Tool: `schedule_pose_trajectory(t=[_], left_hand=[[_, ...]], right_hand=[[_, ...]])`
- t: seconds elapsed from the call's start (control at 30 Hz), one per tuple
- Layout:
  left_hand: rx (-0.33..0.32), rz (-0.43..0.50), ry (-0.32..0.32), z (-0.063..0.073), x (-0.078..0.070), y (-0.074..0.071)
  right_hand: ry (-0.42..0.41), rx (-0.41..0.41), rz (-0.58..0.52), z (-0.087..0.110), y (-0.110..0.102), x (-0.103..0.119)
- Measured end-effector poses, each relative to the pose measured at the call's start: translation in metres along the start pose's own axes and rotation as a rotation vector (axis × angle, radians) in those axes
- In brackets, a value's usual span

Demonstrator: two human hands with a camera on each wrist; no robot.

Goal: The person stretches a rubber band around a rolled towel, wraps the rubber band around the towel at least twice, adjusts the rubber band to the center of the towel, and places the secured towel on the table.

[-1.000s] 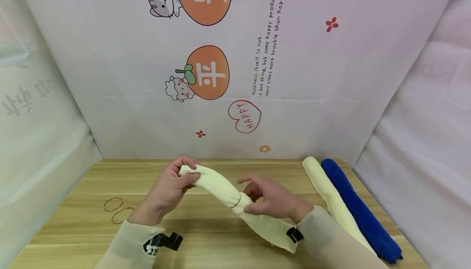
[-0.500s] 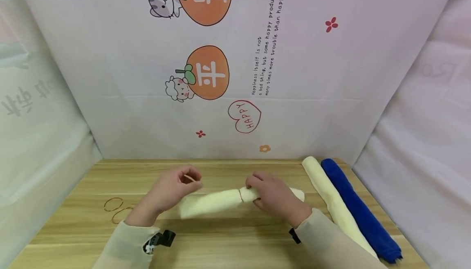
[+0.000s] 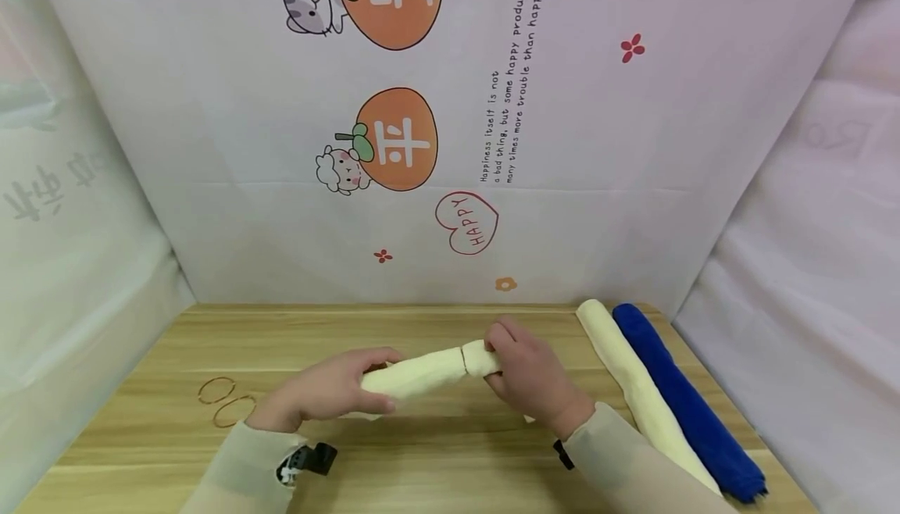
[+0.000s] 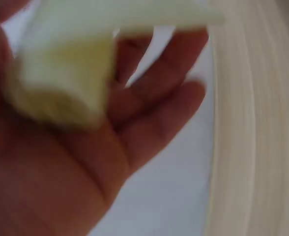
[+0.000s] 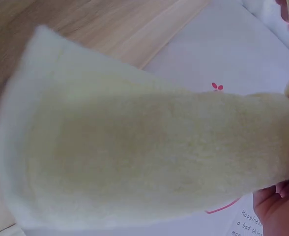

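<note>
A cream rolled towel [image 3: 422, 373] is held up over the table between my two hands, with a thin dark band [image 3: 464, 361] around it right of its middle. My left hand [image 3: 325, 385] holds the left end between thumb and fingers. In the left wrist view, blurred, that rolled end [image 4: 61, 73] lies against the palm with a loose flap above it. Just right of the band, my right hand [image 3: 533, 381] grips the towel. The right wrist view shows the towel's other end [image 5: 125, 152] flaring wide past that hand, mostly hidden in the head view.
Two thin brown loops [image 3: 216, 390] lie on the wooden table [image 3: 155, 444] at left. Along the right side lie another cream rolled towel [image 3: 633, 381] and a blue rolled towel [image 3: 689, 405]. A printed white cloth [image 3: 562, 147] stands as the back wall, with white cloth at both sides.
My right hand has gone from touching the towel near the band to gripping it. My left hand let go of the towel's end, which dropped, then took hold of it again lower down.
</note>
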State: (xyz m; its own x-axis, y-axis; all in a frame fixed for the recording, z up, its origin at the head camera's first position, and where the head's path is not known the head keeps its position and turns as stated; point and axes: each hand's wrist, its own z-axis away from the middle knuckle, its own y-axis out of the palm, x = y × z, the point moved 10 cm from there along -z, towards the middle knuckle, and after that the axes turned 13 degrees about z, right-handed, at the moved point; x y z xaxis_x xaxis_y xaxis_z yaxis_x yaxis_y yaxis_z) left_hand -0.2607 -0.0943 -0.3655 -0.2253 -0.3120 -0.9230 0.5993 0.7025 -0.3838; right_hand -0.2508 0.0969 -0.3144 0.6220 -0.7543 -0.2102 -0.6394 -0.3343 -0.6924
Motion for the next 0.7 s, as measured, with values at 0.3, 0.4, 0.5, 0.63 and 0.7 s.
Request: schedule_pose_trajectory(t=[0.3, 0.4, 0.5, 0.63, 0.7], left_hand=[[0.104, 0.627, 0.073, 0.006, 0.013, -0.008], [-0.009, 0.764, 0.152, 0.002, 0.015, -0.022], [-0.138, 0.857, 0.221, -0.001, 0.014, -0.034], [-0.256, 0.905, 0.272, -0.001, 0.006, -0.042], [-0.3, 0.893, 0.286, -0.001, 0.001, -0.045]], right_hand=[[0.07, -0.053, 0.006, 0.002, -0.004, -0.01], [0.066, -0.068, 0.021, 0.002, -0.005, -0.011], [0.035, -0.088, 0.05, 0.002, -0.005, -0.008], [-0.026, -0.039, 0.008, 0.002, 0.001, -0.001], [-0.044, 0.048, -0.101, 0.004, 0.009, 0.002]])
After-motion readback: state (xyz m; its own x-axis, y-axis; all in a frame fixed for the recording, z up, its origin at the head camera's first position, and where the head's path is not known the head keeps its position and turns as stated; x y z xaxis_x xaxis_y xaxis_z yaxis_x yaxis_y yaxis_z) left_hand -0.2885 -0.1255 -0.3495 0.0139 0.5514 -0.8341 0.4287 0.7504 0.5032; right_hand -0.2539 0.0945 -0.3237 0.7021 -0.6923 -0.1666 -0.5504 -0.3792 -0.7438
